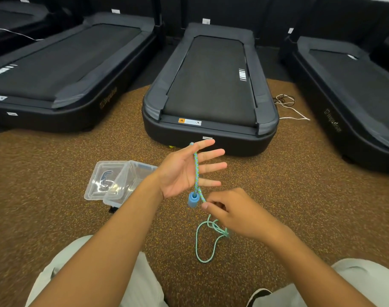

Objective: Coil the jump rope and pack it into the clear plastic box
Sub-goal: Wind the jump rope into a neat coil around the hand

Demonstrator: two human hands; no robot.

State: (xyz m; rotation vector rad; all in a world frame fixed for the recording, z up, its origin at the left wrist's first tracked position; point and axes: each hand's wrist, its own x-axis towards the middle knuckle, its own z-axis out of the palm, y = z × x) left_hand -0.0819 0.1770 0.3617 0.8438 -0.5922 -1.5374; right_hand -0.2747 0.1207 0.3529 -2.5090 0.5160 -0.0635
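Your left hand [184, 171] is raised palm-up, fingers spread, grip released, with the jump rope [196, 171] draped over the index finger and its blue handle [193, 199] hanging by the heel of the palm. Your right hand [233, 212] pinches the rope just beside the handle; the slack trails below into a loose loop on the speckled floor [56, 218]. Clear plastic box [131, 185] sits open left of your wrist, lid [100, 180] touching it, treadmill [211, 89] beyond
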